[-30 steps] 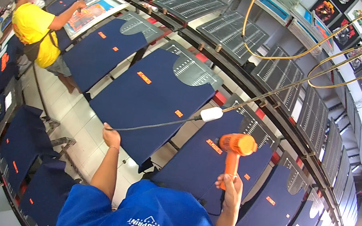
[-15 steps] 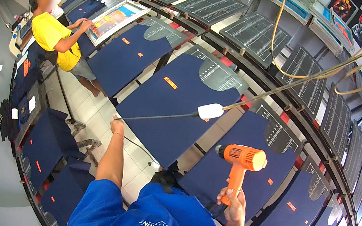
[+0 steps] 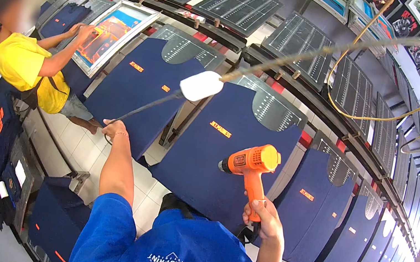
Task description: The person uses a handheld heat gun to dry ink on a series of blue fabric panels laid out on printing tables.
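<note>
My right hand (image 3: 266, 218) is wrapped round the handle of an orange heat gun (image 3: 256, 161), its dark nozzle pointing left. Below the gun lies a navy shirt (image 3: 192, 150) with small orange print, spread on a dark board. Out to the left, my left hand (image 3: 115, 130) is closed on a black cord (image 3: 144, 105). This cord runs up to a white socket block (image 3: 201, 85), which hangs in the air from a tan cable (image 3: 313, 54). Under the cord is another navy shirt (image 3: 134, 84) on its board.
A person in a yellow shirt (image 3: 19, 61) handles a framed printing screen (image 3: 116, 39) at far left. Boards with navy shirts continue to the right. Behind the metal rail stand bare dark boards (image 3: 240, 10). A yellow cable loop (image 3: 333, 99) hangs at upper right.
I have moved nearer the yellow-shirted person, along the row of boards. The heat gun now hangs over a different shirt, and the socket block has swung left and up in view.
</note>
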{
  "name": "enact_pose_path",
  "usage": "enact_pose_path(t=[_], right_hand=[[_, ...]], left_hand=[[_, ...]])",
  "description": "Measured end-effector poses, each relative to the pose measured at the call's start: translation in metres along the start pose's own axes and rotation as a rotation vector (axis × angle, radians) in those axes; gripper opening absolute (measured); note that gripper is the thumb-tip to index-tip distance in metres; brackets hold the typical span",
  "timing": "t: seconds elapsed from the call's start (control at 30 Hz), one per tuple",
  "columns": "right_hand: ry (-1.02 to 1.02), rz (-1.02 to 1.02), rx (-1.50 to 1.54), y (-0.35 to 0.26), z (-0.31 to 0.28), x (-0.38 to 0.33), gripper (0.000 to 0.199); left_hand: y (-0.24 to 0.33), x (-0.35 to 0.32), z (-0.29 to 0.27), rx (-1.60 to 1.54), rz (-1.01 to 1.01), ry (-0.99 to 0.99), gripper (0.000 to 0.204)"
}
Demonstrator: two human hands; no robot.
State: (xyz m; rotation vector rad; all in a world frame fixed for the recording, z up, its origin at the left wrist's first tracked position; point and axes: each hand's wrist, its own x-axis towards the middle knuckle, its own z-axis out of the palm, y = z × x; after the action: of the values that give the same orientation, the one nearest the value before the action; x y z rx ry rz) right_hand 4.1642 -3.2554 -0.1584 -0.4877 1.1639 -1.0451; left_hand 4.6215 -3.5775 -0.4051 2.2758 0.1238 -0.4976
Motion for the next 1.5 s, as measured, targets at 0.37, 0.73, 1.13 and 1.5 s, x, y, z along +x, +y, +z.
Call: enact_pose_path(t=[0.37, 0.73, 1.13, 1.5], right_hand=[[0.099, -0.044, -0.274, -0.046, 0.07, 0.122, 0.031], [0.151, -0.014, -0.272, -0.036, 0.074, 0.163, 0.035], [0.161, -0.021, -0.266, -0.033, 0.079, 0.169, 0.027], [0.177, -0.037, -0.324, -0.031, 0.09, 0.166, 0.026]], left_hand=[[0.025, -0.04, 0.007, 0.487, 0.186, 0.276, 0.049], [0.019, -0.024, 0.017, 0.579, 0.198, 0.312, 0.054], [0.024, -0.036, 0.016, 0.6, 0.194, 0.314, 0.055], [0.026, -0.036, 0.015, 0.599, 0.181, 0.291, 0.054]])
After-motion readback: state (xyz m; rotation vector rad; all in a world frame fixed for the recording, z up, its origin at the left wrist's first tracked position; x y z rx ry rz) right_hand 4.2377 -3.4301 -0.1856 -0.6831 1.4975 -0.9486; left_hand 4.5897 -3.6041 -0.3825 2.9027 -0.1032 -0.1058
